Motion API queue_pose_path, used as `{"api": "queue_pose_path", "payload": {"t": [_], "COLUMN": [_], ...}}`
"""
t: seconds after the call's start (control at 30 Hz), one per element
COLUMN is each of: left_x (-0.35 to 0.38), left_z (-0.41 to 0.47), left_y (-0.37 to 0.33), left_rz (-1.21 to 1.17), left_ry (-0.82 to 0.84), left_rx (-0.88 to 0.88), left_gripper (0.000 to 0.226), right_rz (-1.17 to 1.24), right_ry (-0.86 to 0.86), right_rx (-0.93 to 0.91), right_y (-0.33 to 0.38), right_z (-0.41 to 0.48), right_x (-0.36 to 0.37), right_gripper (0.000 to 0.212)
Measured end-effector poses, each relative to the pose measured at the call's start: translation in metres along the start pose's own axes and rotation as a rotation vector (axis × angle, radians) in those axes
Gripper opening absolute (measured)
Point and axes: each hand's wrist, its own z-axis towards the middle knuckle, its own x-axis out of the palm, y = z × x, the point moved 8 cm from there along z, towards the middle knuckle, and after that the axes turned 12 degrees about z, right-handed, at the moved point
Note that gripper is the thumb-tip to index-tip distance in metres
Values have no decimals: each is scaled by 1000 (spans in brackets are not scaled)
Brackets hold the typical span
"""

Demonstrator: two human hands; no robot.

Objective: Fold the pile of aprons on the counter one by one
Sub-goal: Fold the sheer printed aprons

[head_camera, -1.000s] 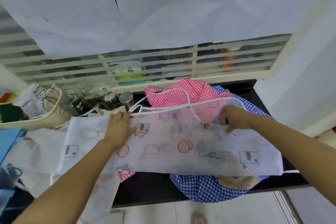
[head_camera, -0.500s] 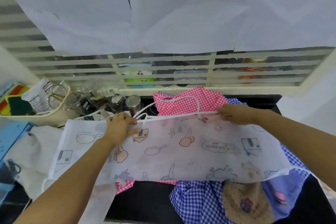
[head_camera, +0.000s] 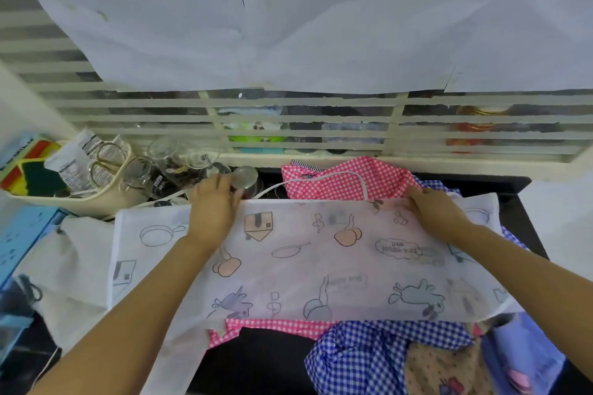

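While the white printed apron (head_camera: 321, 266) lies spread over the pile (head_camera: 369, 353) on the table (head_camera: 256, 359), left hand (head_camera: 213, 208) flat on its far edge and right hand (head_camera: 436, 212) pinching it, I reckon I'm mid-fold, so next up is bringing one side across squarely.

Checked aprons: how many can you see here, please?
2. The pink checked apron lies under the white printed apron, showing beyond it; the blue checked apron bunches at the near right. More may be hidden beneath.

Black counter (head_camera: 266, 357) under aprons (head_camera: 369, 353), glass jars (head_camera: 167, 167), cream tray (head_camera: 80, 200)
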Motion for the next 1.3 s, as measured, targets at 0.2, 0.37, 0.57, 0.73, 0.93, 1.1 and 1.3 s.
{"api": "queue_pose_path", "payload": {"t": [0.2, 0.37, 0.57, 0.73, 0.93, 1.1, 1.3], "left_x": [18, 87, 107, 101, 70, 9, -26], "left_z": [-104, -106, -98, -68, -40, -65, -159], "left_y": [-127, -94, -82, -5, 99, 109, 43], "left_rz": [45, 217, 167, 319, 424, 60, -536], "left_ry": [164, 470, 486, 411, 487, 124, -62], "left_rx": [468, 307, 343, 245, -190, -401, -585], "left_gripper": [59, 79, 90, 92, 79, 70, 7], "right_rz": [-64, -97, -135, -95, -121, -141, 80], "right_ry": [-38, -177, 7, 10, 112, 135, 29], "right_rx": [62, 87, -405, 120, 245, 289, 132], "right_y": [-6, 12, 132, 17, 1, 5, 64], "right_z": [2, -2, -45, -19, -13, -14, -30], "right_x": [10, 6, 105, 94, 85, 83, 82], "right_gripper": [29, 41, 60, 75, 77, 77, 64]}}
